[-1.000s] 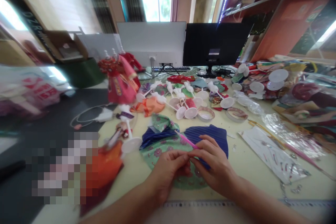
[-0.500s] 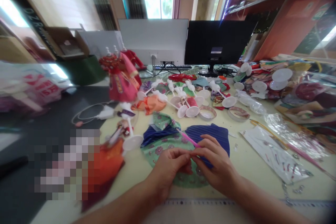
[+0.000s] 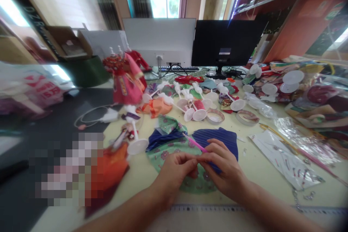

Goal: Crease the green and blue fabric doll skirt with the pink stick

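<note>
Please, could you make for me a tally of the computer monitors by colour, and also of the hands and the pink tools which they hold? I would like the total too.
White monitor: 1
Black monitor: 1
Hands, the left hand and the right hand: 2
Pink tool, in the right hand's grip: 1
Total: 5

You have 2 hands: left hand (image 3: 174, 174), right hand (image 3: 227, 166). Monitors: 2, white monitor (image 3: 159, 36), black monitor (image 3: 225, 40). Tape rolls: 2, left roll (image 3: 214, 121), right roll (image 3: 246, 122). Singles: pink pen-like tool (image 3: 195, 144), ruler (image 3: 208, 208), keyboard (image 3: 190, 68), green bin (image 3: 87, 74), open carton (image 3: 70, 47), white adapter (image 3: 110, 115). White stands (image 3: 138, 147): several, overlapping, exact count unclear to you.
</note>
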Available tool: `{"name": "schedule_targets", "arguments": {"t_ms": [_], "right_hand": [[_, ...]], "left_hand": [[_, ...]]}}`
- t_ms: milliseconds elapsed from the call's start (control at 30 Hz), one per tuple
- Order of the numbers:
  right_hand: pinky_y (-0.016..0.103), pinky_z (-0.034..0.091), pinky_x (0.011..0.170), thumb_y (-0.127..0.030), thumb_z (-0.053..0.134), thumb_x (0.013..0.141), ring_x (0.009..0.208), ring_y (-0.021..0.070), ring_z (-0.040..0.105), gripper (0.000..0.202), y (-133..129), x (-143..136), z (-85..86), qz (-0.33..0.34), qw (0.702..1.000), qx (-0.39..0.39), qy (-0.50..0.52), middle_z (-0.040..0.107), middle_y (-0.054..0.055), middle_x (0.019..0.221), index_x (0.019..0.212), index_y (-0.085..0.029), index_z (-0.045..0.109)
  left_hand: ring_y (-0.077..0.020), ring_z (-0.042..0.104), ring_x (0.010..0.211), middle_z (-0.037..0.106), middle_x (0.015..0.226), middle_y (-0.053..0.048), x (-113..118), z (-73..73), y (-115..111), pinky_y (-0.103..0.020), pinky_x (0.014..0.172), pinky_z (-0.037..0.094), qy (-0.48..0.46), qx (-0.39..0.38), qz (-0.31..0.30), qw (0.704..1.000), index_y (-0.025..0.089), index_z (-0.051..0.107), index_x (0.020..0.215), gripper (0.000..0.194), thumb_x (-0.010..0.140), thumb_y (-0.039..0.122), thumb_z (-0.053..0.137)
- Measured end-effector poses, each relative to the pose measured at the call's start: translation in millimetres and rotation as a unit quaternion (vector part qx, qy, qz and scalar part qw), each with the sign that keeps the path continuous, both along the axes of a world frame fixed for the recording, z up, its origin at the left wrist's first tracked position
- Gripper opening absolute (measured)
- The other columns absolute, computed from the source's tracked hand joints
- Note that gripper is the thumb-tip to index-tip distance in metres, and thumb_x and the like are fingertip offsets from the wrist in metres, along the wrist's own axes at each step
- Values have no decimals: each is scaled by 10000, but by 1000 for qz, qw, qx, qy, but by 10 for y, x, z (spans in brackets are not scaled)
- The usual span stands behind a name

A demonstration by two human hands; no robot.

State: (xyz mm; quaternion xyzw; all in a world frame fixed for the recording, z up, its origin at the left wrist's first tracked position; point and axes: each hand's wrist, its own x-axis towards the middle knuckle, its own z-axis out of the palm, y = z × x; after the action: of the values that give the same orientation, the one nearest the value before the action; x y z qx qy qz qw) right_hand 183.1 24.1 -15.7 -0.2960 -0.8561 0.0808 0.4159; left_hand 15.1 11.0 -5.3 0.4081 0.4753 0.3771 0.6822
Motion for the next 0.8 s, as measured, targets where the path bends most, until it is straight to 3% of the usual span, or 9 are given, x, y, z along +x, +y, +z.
{"name": "schedule_targets", "arguments": {"t_ms": [333, 633, 800], "right_hand": [[420, 431, 876, -76, 525, 810, 709, 146, 512, 125, -26, -13, 42, -25, 998, 51, -40, 549, 29, 750, 878, -161, 587], [423, 440, 862, -66, 493, 809, 704, 151, 497, 119, -31, -37, -16, -36, 998, 28, -43, 541, 23, 732, 827, -178, 526], [411, 452, 834, -78, 493, 817, 716, 158, 487, 101, -34, -51, -40, -36, 998, 24, -49, 525, 27, 729, 823, -176, 513]], "left_hand": [[-94, 475, 586, 569, 585, 13, -4, 2, -8, -234, 607, 350, 33, 31, -21, 999, 136, 658, 676, 168, 712, 300, 644], [-97, 472, 567, 566, 586, 6, -7, -16, 14, -230, 567, 341, 62, 37, -27, 997, 124, 636, 708, 204, 698, 327, 651], [-111, 494, 575, 584, 615, -3, -29, -32, 35, -230, 552, 359, 121, 116, -50, 985, 134, 626, 700, 148, 729, 271, 580]]}}
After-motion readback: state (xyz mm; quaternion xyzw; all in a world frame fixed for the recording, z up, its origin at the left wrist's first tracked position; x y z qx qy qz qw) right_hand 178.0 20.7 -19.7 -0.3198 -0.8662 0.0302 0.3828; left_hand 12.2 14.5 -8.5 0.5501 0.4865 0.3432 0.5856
